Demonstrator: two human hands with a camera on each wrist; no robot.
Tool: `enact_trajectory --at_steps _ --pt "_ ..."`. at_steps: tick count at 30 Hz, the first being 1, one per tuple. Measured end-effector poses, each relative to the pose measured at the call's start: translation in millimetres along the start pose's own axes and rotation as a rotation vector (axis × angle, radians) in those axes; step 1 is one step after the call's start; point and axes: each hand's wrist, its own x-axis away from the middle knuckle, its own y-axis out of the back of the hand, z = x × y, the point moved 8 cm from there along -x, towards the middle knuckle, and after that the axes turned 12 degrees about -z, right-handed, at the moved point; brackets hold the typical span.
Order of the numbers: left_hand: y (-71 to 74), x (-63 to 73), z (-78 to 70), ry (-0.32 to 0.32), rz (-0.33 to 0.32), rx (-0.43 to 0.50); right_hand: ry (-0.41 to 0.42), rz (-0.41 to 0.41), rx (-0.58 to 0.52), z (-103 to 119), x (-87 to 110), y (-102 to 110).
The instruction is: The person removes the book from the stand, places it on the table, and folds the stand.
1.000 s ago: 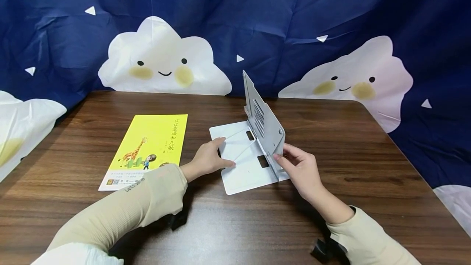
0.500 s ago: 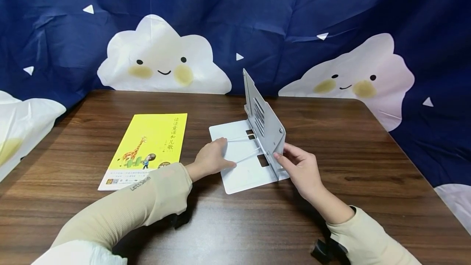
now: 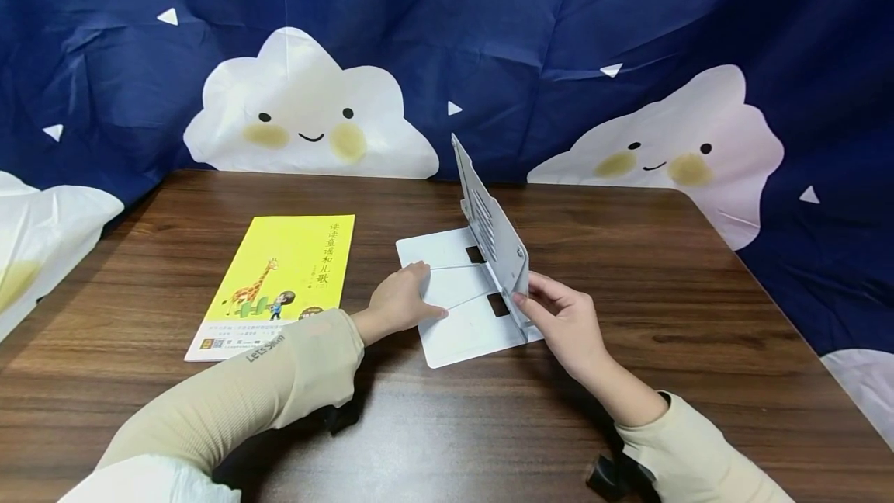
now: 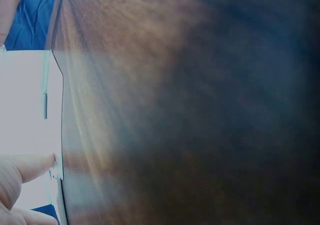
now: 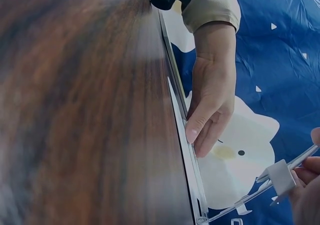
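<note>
A white folding metal stand (image 3: 471,332) lies with its base plate on the table, and its slotted panel (image 3: 489,220) stands upright, leaning left. A thin wire bracket (image 3: 461,266) stretches over the base towards the panel's foot. My left hand (image 3: 398,299) rests at the base's left edge, thumb and forefinger spread beside the bracket's ends. In the right wrist view that left hand (image 5: 215,95) touches the plate's edge. My right hand (image 3: 569,324) pinches the panel's near lower corner, thumb in front, other fingers partly hidden behind. The left wrist view shows my left thumb (image 4: 35,166) at the stand.
A yellow book (image 3: 279,270) with a giraffe on its cover lies left of the stand, partly under my left sleeve. The brown wooden table (image 3: 663,278) spreads around them. Behind hangs a blue cloth (image 3: 503,22) printed with white clouds.
The upright panel has tipped slightly to the left, and my right hand has moved left with it. The wire bracket has swung lower over the base. My left hand has hardly moved.
</note>
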Motion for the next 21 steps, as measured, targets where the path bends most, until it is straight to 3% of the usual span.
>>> enact_trajectory --at_steps 6,10,13,16,21 --pt "-0.5 -0.3 0.6 -0.003 0.004 0.042 -0.008 0.026 -0.007 -1.4 1.6 -3.4" --pt "3.9 -1.7 2.1 0.022 -0.008 0.147 -0.010 0.051 -0.006 -1.8 2.4 -6.5" --pt "15.9 -6.1 1.3 0.052 -0.048 0.246 -0.017 0.059 0.003 -2.9 2.9 -8.0" --pt "35.9 -13.2 -2.5 0.083 -0.113 0.387 -0.013 0.066 0.018 -2.5 3.4 -9.6" --pt "67.7 -22.3 -15.7 0.147 -0.179 0.775 0.015 0.102 0.008 1.8 4.5 -14.1"
